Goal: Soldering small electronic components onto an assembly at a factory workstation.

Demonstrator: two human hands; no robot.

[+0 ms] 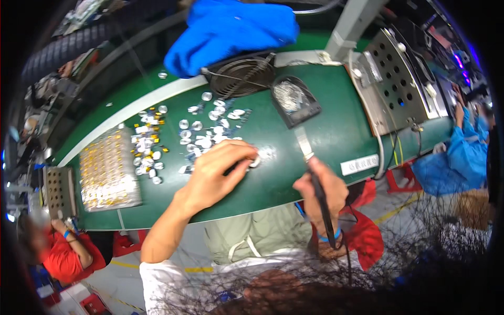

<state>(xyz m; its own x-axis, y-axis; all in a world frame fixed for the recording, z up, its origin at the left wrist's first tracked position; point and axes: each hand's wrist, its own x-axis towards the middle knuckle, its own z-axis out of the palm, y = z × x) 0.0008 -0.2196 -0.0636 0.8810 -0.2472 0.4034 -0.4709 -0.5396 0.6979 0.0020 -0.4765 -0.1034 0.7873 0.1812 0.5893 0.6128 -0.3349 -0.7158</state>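
My left hand [218, 170] is closed over the green bench, with thumb and fingertips pinching a small white round part [255, 160]. Just beyond it lie loose white round parts [207, 140], several with small dark pieces among them. To the right, my right hand [325, 191] grips the black handle of what looks like a soldering iron [318, 197]. Its pale metal front points away from me, above the bench, and its tip is blurred. A dark cord trails from the handle end. Small bits [268, 153] lie beside the left fingertips.
A black scoop-shaped tray [302, 115] holds small metallic pieces. Behind it stand a round black fan [241, 76] and blue cloth [231, 31]. At left are yellow-and-white parts [149, 131] and a filled clear tray [109, 170]. A perforated metal box [394, 79] stands right. Other people sit nearby.
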